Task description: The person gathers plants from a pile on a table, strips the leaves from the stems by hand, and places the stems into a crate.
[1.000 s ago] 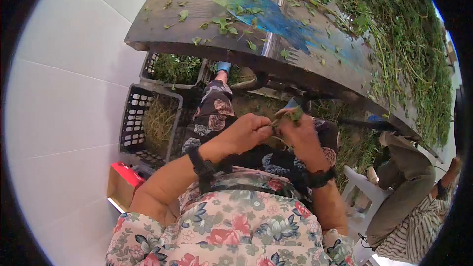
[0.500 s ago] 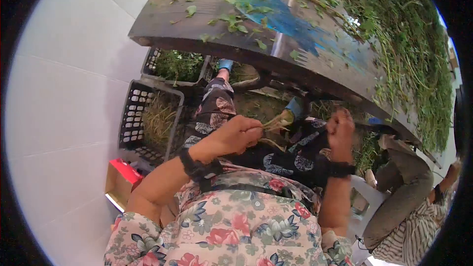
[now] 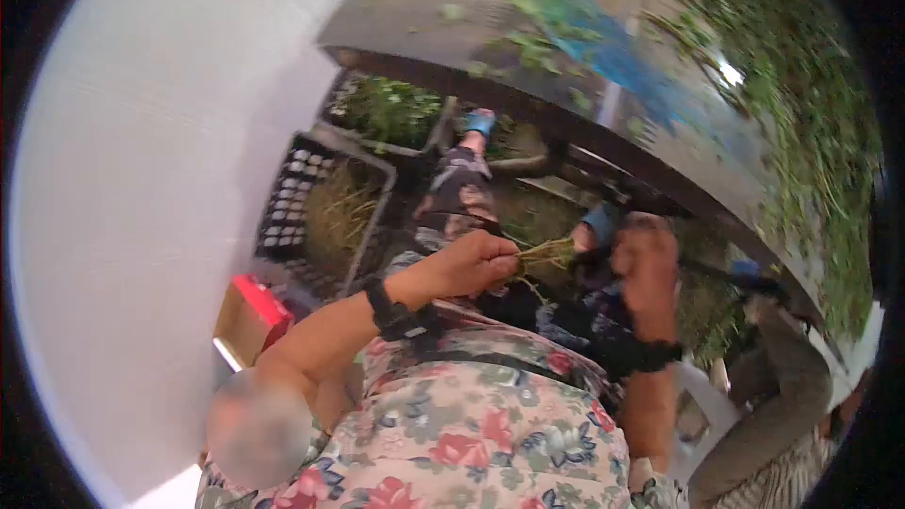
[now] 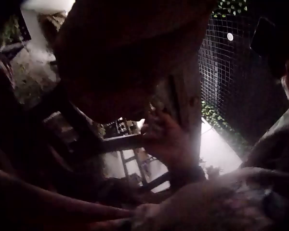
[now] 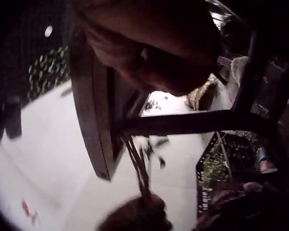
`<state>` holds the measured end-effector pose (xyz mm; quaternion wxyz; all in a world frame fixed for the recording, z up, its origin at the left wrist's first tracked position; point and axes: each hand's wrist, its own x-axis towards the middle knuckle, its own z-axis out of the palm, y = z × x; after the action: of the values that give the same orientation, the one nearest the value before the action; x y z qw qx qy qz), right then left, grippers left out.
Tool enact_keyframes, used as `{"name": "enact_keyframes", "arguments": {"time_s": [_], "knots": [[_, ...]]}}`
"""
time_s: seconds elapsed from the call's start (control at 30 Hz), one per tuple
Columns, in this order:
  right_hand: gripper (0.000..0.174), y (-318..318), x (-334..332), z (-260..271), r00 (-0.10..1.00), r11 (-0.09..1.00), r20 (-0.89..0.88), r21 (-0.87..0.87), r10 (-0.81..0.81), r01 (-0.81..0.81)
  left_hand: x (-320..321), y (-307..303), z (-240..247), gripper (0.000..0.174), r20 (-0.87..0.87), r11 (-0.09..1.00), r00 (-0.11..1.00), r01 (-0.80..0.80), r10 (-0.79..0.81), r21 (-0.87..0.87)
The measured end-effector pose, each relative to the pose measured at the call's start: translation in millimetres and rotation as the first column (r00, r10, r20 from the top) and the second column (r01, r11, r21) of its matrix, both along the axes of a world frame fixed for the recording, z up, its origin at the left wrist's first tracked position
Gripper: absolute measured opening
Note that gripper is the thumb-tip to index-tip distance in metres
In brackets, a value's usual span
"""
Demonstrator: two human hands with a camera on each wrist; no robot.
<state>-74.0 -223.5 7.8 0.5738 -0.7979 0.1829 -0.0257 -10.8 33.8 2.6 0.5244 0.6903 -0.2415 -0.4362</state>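
Observation:
Pinched in the curled fingers of the left hand (image 3: pixel 464 267) is a small bunch of thin stems (image 3: pixel 547 252), which points toward the right hand (image 3: pixel 649 264). The right hand is blurred, raised a short way right of the stem ends, its fingers bent; whether it holds anything cannot be told. In the right wrist view the stems (image 5: pixel 140 166) stand up from the left hand (image 5: pixel 139 215), with the right hand (image 5: pixel 154 53) dark above them. The left wrist view shows the left hand (image 4: pixel 130 57) as a dark shape and the right hand (image 4: pixel 169 142) beyond it.
A wooden table (image 3: pixel 415 64) with scattered leaves and a heap of green plants (image 3: pixel 801 85) lies ahead. Black crates (image 3: pixel 294 190) of greens and stems stand at left, near a red box (image 3: pixel 262 309). Another person's leg (image 3: pixel 778 396) and a white stool (image 3: pixel 702 405) are at right.
From working together at the bunch, the hands have moved apart, the right hand to the right. The left hand still holds the stems. The head view has shifted, moving the scene rightward.

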Motion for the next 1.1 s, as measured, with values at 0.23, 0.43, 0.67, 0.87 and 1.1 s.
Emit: {"name": "enact_keyframes", "arguments": {"time_s": [0.23, 0.43, 0.67, 0.87, 1.1], "knots": [[0.01, -82, -27, -41, 0.949, 0.663, -0.131, 0.689, -0.286, 0.295, 12, 125, -49, 0.016, -0.155, 0.767, 0.755, -0.599, 0.637, 0.229], [0.007, -70, -31, -53, 0.938, 0.604, -0.217, 0.721, -0.271, 0.341, 14, 234, -78, 0.017, 0.092, 0.492, 0.576, -0.762, 0.812, 0.421], [0.007, -58, -27, -46, 0.943, 0.637, -0.241, 0.695, -0.23, 0.333, 17, 274, -96, 0.048, 0.546, 0.153, 0.455, -0.847, 0.703, 0.509], [0.014, -49, -28, -72, 0.936, 0.664, -0.252, 0.661, -0.244, 0.351, 26, 213, -80, 0.029, -0.018, 0.565, 0.601, -0.739, 0.799, 0.367], [0.013, -62, -33, -48, 0.93, 0.622, -0.221, 0.695, -0.292, 0.36, 37, 110, -22, 0.023, -0.051, 0.837, 0.84, -0.529, 0.54, 0.138]]}}
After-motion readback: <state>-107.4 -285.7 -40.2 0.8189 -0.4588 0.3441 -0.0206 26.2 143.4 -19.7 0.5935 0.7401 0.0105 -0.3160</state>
